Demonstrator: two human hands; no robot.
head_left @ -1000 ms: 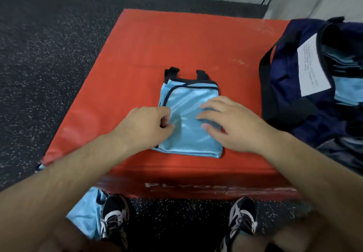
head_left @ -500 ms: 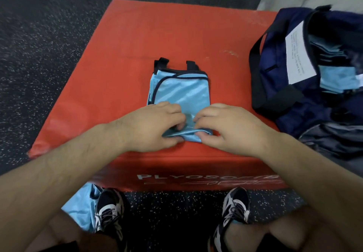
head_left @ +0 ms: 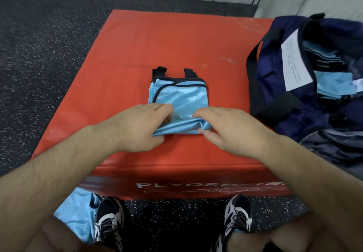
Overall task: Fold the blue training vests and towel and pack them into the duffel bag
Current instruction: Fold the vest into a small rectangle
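On the smooth red padded box [head_left: 157,41], toward its front, we find the shiny light-blue vest [head_left: 182,98] folded squarish, black straps at the far end. Our left hand [head_left: 137,128] and right hand [head_left: 225,130] each pinch its near fold, fingers curled. The navy duffel bag [head_left: 284,102] gapes alongside.

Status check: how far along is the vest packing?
Done: folded blue pieces lie inside the open duffel bag. In hand: the left hand and right hand pinch the near edge of a half-folded vest on the red box. Left: finish and pack it, then the loose vest on the floor. No towel recognisable.
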